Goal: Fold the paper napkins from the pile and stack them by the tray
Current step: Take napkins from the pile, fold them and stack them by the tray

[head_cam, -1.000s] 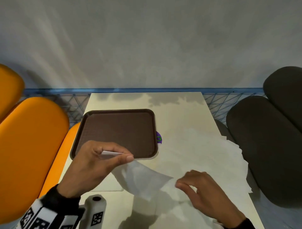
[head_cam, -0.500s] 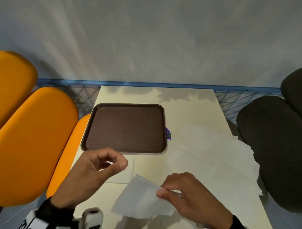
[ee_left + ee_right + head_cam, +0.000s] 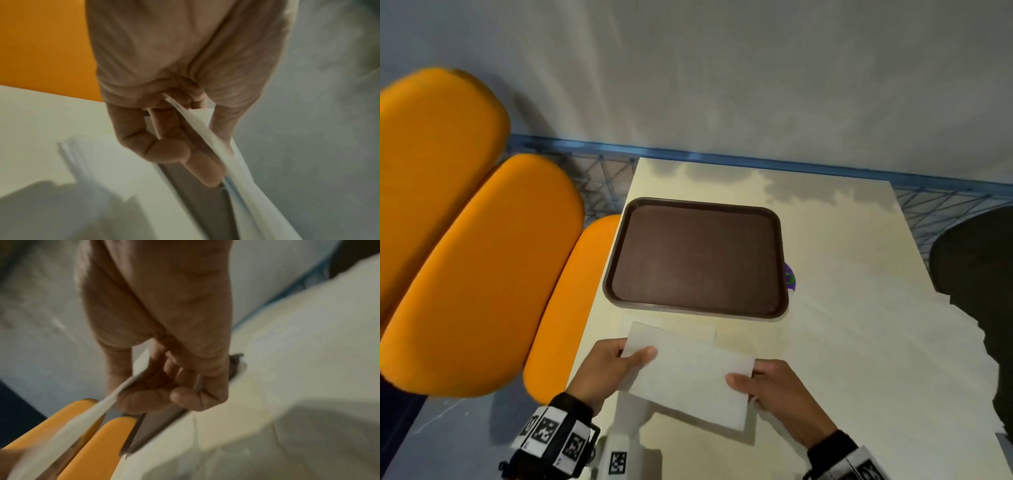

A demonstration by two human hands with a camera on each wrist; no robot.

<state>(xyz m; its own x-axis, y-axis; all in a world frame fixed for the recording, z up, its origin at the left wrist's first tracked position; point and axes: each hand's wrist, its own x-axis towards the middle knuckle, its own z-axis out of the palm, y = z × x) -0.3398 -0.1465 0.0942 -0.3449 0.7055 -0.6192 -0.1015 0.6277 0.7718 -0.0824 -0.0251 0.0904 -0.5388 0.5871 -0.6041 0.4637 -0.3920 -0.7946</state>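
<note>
We see a thin, matt white paper napkin [image 3: 688,380], a dark brown plastic tray [image 3: 697,257] with a finely textured matt floor and smoother rim, a smooth, pale, faintly glossy table [image 3: 842,240], smooth orange chair pads [image 3: 479,270] at nine o'clock, and blue wire mesh [image 3: 599,178] behind.

The tray [image 3: 698,257] lies on the table [image 3: 842,240] toward its far left part, with the spread pile of napkins [image 3: 876,342] to its right, reaching the table's right edge. Just in front of the tray lies a small stack of folded napkins [image 3: 681,329], and above it (off the table) a folded napkin [image 3: 688,373] hangs between the left hand [image 3: 606,370] at its left end and the right hand [image 3: 777,390] at its right. Chairs [image 3: 482,274] stand left of the table, another chair [image 3: 976,274] to its right.
</note>
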